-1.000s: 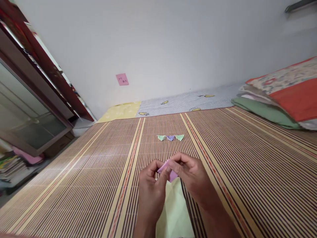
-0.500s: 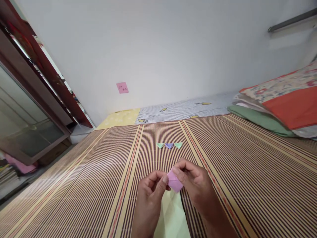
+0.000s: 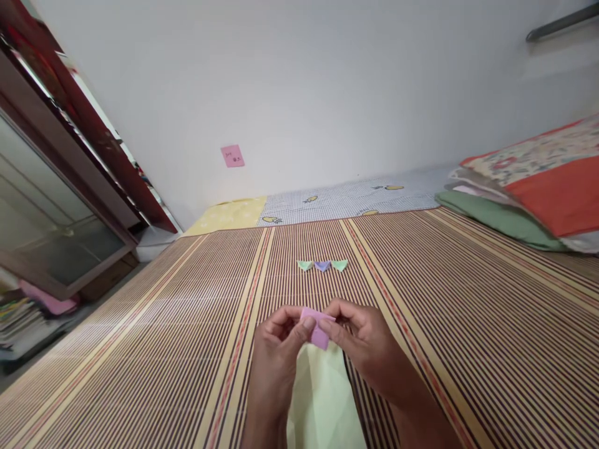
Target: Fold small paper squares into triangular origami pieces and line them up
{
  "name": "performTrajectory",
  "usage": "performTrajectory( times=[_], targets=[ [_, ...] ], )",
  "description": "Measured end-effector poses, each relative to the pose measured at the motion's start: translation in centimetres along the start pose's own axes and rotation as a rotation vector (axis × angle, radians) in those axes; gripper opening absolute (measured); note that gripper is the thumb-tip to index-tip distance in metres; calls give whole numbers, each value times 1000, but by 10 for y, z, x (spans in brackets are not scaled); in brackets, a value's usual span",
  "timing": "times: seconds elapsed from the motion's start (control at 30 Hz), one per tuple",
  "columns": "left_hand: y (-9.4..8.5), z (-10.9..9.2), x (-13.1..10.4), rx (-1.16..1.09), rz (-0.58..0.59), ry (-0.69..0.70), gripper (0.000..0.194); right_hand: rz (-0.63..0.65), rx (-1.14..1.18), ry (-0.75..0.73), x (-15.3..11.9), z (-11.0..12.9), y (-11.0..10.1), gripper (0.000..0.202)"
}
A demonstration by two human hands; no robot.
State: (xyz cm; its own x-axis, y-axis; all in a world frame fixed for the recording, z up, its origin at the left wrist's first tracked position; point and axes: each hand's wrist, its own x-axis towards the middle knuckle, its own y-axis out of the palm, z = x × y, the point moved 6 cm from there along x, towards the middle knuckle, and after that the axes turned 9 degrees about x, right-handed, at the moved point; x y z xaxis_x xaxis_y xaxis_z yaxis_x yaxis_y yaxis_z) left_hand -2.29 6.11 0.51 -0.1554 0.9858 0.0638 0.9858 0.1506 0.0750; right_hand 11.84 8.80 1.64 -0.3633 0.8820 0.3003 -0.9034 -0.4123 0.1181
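Both hands closed in a pinch on one small folded pink paper (image 3: 320, 337), thumbs on its near face. Left hand (image 3: 281, 349): thumb and curled index grip the left side. Right hand (image 3: 367, 340): thumb on the right side, index curled behind; lower fingers of both hands mostly hidden, can't tell if they touch the paper. Thumbtips close together. Pink paper is held over the far end of a pale yellow-green sheet (image 3: 324, 399), which lies between the forearms on the striped mat (image 3: 178, 349). Far side of the hands: row of three small folded pieces, green (image 3: 305, 265), purple (image 3: 322, 266), green (image 3: 339, 265), left to right.
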Motion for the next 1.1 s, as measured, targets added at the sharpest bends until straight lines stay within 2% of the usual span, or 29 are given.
performTrajectory(
  times=[0.17, 0.37, 0.43, 0.57, 0.63, 0.73, 0.87, 1.0, 1.1],
  targets=[
    [-1, -3, -1, 8, 1, -1, 20, 13, -35, -9, -2, 7, 0, 24],
    [7, -2, 0, 75, 100, -7, 23, -158, 31, -34, 0, 4, -10, 26],
    [5, 0, 1, 42, 50, -12, 23, -162, 98, -6, 1, 1, -10, 24],
    [0, 7, 2, -183, -152, -15, 23, -109, 181, 71, 2, -6, -1, 18],
    [4, 11, 4, -291, -166, -35, 24, -126, 156, 85, 2, -8, 3, 16],
    [12, 14, 5, -354, -108, -74, 25, -206, 113, 32, 1, -7, 0, 16],
    [19, 10, 4, -215, 4, -40, 25, -270, 133, -24, 1, -4, -9, 17],
    [23, 7, 3, -162, 36, 23, 20, -186, 250, 14, 2, -3, -9, 16],
    [28, 5, 3, -103, 86, 29, 17, -144, 231, -11, 2, 0, -9, 19]
  ],
)
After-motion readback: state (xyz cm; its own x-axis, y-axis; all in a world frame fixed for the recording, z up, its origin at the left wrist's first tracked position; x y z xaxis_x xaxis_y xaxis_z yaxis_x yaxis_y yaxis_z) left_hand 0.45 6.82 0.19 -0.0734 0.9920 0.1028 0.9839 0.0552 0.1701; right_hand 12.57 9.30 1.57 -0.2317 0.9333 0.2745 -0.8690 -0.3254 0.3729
